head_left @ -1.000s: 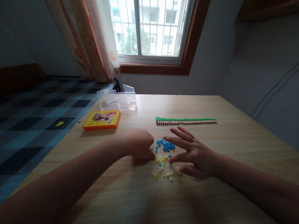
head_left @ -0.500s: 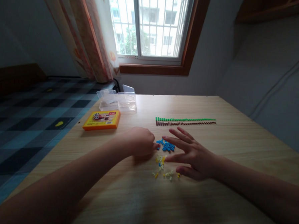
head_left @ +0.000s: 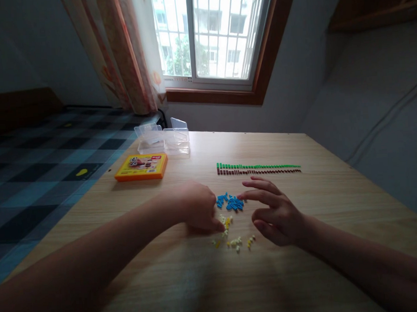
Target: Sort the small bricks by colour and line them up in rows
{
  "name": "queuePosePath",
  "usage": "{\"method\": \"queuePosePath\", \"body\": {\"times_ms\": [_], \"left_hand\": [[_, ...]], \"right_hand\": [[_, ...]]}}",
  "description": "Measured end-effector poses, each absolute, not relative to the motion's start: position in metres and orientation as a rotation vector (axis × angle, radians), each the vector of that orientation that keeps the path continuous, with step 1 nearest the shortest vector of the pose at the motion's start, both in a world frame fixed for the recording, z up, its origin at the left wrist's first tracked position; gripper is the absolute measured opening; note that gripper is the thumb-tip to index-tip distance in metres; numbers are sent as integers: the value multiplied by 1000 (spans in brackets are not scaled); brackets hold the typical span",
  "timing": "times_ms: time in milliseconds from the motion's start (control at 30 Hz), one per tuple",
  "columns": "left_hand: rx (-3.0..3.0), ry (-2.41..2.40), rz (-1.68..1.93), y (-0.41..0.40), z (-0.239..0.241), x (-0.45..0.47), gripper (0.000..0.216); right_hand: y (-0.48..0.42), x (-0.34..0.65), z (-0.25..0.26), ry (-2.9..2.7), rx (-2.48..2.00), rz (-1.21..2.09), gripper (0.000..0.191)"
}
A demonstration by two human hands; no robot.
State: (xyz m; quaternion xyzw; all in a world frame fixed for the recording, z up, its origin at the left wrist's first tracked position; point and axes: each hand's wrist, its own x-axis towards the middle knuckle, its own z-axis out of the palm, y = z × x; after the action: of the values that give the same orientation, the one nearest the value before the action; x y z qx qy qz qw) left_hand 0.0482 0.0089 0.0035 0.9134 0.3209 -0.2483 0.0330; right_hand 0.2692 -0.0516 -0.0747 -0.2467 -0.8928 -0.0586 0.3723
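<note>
My left hand [head_left: 199, 207] is closed, its fingertips down on the small cream and yellow building pieces [head_left: 236, 242] scattered on the table. Whatever its fingertips hold, if anything, is hidden. Just beyond lie small blue building pieces [head_left: 234, 203], in one larger pile with a smaller cluster to its left. My right hand [head_left: 276, 210] hovers at the right of the piles. Its fingers are apart and partly bent, with one fingertip at the blue pile's right edge; I cannot tell whether it touches. Nothing shows in that hand.
Behind the hands, green pieces [head_left: 258, 166] and dark red pieces [head_left: 258, 171] stand in two long rows. A yellow-orange box [head_left: 141, 167] lies at the left, with clear plastic containers [head_left: 164, 142] behind it. A checked bed [head_left: 71, 149] adjoins the wooden table [head_left: 159, 289].
My left fingertips have moved from the blue cluster toward me onto the cream and yellow pieces, covering where a blue piece lay. My right hand has drawn back rightward, its fingers more bent.
</note>
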Motion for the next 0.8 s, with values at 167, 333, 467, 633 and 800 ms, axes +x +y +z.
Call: {"method": "queuePosePath", "body": {"times_ms": [167,333,467,633,800], "left_hand": [[2813,994,-743,9,4,48,52],[2816,958,-763,13,5,46,47],[2834,959,-764,21,2,43,45],[2834,1059,-734,32,-5,41,39],[2850,1220,-627,37,-18,44,53]], "right_hand": [[-51,268,-73,-2276,-633,-158,25],[-50,269,-73,-2281,-640,-166,27],[-47,271,-75,-2275,-640,-141,25],[-45,271,-77,-2270,-617,-89,22],[-36,277,-79,-2214,-665,-4,23]]}}
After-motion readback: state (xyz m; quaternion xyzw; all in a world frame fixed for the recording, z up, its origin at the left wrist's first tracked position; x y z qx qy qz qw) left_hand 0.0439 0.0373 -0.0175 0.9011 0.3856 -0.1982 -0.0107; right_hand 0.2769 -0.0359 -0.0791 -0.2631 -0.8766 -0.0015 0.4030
